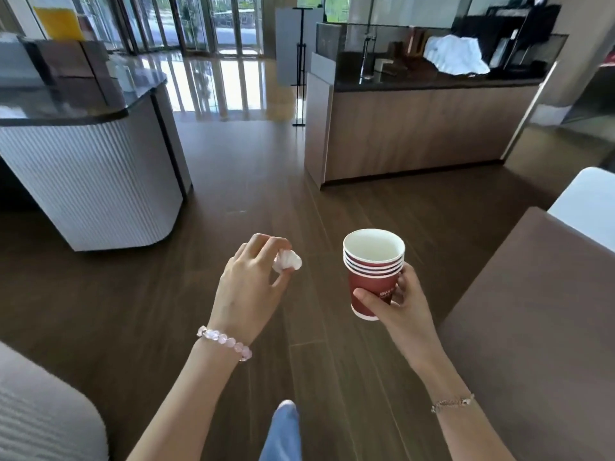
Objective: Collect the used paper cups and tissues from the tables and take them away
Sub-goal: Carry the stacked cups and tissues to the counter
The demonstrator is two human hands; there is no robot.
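Note:
A stack of several red paper cups (pixel 372 277) with white rims stands upright in my right hand (pixel 399 304), whose fingers and thumb curl round the lowest cup. The top cup looks empty inside. My left hand (pixel 249 287) pinches a crumpled white tissue (pixel 287 260) between fingertips and thumb, a little left of the cups at the same height. Both hands are held out over the dark wooden floor.
A white ribbed counter (pixel 100 181) with a dark top stands at the left, a wood-fronted bar counter (pixel 416 134) at the right rear. A brown table (pixel 532 311) lies close on the right. A grey sofa arm (pixel 43 414) is at bottom left. Open floor runs between the counters.

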